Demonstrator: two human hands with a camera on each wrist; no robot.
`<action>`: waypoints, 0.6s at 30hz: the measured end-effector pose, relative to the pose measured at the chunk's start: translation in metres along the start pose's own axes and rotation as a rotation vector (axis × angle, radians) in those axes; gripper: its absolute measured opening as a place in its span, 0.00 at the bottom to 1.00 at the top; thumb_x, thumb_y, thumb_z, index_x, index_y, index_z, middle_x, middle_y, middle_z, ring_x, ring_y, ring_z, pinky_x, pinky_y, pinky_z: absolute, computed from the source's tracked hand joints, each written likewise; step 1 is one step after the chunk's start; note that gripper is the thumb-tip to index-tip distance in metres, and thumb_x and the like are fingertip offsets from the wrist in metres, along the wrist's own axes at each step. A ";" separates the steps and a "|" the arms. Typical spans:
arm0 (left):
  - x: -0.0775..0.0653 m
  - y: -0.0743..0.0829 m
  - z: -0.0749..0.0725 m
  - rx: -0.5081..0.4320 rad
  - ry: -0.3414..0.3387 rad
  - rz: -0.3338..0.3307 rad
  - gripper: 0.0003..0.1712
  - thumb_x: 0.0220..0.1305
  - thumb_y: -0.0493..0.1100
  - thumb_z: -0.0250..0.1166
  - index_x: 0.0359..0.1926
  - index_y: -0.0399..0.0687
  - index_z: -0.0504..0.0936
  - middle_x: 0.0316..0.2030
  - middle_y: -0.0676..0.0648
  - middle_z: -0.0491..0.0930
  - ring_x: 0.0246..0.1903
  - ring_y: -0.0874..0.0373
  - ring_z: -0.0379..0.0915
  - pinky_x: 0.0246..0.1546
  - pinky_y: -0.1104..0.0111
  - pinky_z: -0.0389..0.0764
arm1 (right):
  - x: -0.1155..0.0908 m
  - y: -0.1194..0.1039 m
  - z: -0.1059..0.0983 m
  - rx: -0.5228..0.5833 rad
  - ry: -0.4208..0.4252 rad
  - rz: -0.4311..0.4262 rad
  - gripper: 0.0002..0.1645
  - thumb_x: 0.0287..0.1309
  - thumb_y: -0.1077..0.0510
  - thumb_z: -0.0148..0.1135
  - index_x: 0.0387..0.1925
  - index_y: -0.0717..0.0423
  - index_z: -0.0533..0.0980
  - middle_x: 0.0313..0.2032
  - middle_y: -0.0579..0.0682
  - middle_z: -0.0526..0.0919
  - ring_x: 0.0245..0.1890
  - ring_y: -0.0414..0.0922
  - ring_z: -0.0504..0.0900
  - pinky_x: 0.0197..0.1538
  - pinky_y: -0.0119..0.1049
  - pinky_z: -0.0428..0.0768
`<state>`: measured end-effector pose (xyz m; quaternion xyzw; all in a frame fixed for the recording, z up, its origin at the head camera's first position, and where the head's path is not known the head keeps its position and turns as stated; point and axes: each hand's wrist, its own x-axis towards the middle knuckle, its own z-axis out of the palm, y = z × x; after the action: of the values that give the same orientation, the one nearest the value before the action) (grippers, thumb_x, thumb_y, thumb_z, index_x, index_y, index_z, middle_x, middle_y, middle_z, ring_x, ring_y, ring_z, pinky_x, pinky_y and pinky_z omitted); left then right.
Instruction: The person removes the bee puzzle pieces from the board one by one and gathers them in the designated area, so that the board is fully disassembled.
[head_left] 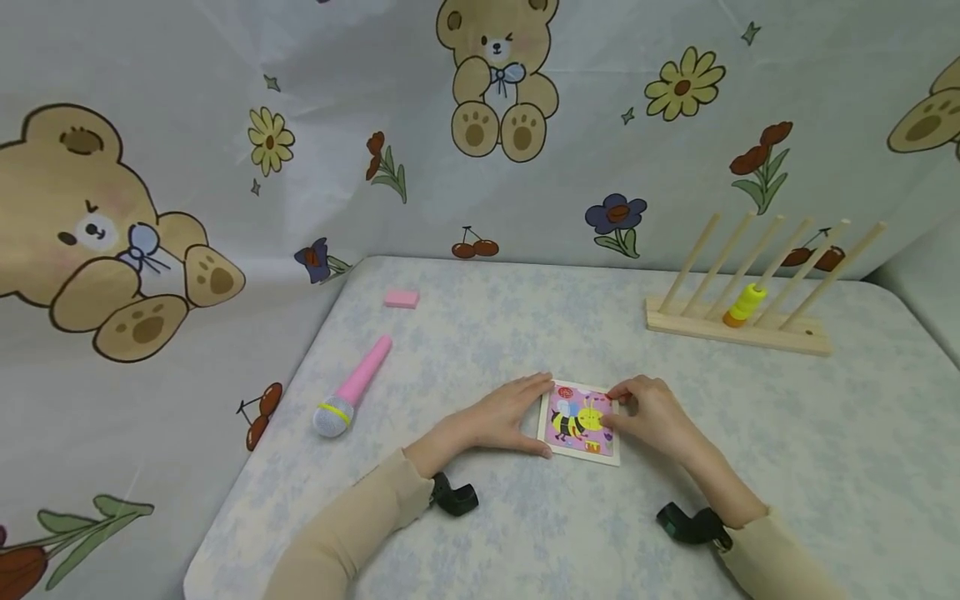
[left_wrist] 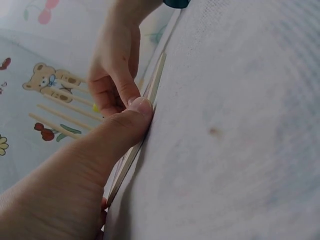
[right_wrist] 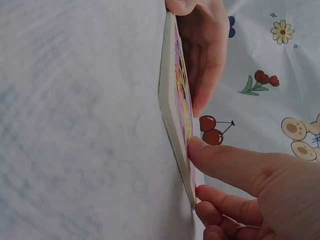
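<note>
A small square bee jigsaw puzzle (head_left: 576, 420) lies on the table, pink-faced with a pale wooden frame. My left hand (head_left: 501, 417) holds its left side, fingers at the far corner and thumb at the near corner. Across from it, my right hand (head_left: 654, 417) has its thumb and index finger on the right part, over the bee's head; the other fingers curl under the palm. In the right wrist view the right thumb (right_wrist: 215, 155) rests on the picture and the frame's edge (right_wrist: 172, 117) shows side-on. Whether a loose piece lies beneath the right fingertips is hidden.
A pink toy microphone (head_left: 352, 388) with a silver head lies on the left, a pink block (head_left: 402, 298) beyond it. At the back right stands a wooden peg rack (head_left: 780, 337) with upright sticks; yellow and orange rings (head_left: 745, 305) sit on one. A bear-print cloth (head_left: 322, 167) hangs behind.
</note>
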<state>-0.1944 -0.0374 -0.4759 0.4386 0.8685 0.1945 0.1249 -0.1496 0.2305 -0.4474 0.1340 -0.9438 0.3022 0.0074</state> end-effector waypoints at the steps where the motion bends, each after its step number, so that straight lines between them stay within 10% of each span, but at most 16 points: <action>1: 0.000 0.000 0.001 0.003 -0.001 0.001 0.60 0.52 0.72 0.61 0.74 0.46 0.47 0.73 0.49 0.43 0.71 0.57 0.38 0.68 0.64 0.47 | 0.000 0.000 0.001 -0.001 0.003 -0.005 0.21 0.44 0.55 0.76 0.38 0.65 0.80 0.32 0.51 0.77 0.33 0.48 0.69 0.37 0.41 0.67; 18: -0.001 0.001 -0.001 -0.020 -0.007 -0.004 0.61 0.52 0.72 0.62 0.74 0.46 0.45 0.73 0.49 0.42 0.71 0.58 0.36 0.68 0.65 0.45 | -0.007 -0.015 0.002 -0.092 -0.005 0.009 0.26 0.41 0.54 0.77 0.40 0.69 0.80 0.36 0.56 0.73 0.38 0.52 0.69 0.38 0.43 0.71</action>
<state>-0.1936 -0.0384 -0.4745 0.4361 0.8669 0.2016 0.1327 -0.1393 0.2190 -0.4414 0.1301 -0.9573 0.2581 0.0099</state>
